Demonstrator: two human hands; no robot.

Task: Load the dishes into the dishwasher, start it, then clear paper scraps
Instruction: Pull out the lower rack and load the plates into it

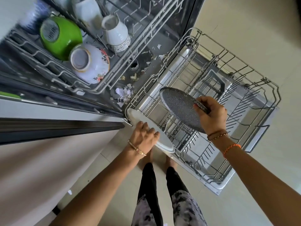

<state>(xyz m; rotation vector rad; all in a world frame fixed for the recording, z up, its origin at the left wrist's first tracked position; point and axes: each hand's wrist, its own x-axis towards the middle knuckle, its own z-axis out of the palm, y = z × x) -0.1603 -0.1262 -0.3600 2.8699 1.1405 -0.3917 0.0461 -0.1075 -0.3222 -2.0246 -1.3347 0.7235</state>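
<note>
I see right hand (pixel 210 114) gripping speckled grey plate (pixel 177 105) over lower rack (pixel 254 88), left hand (pixel 144 136) holding white plate (pixel 164 141) at rack's near-left edge, paper scraps (pixel 123 93) on dishwasher floor

We see a lower rack (pixel 228 88) of thin grey coated wire, matt, over a door liner (pixel 254 121) of brushed, shiny metal. The dark plate (pixel 179 108) looks speckled and grainy, like stone-finish ceramic; the white plate (pixel 162 141) is smooth and glossy. In the upper rack (pixel 104 82), the green bowl (pixel 65 38) shines like glazed ceramic or plastic, we cannot tell which, and the floral bowl (pixel 94 66) and white cup (pixel 117 35) look glazed. The paper scraps (pixel 123 93) are crumpled and matt; the floor tiles (pixel 260 193) are smooth with a dull sheen
</note>
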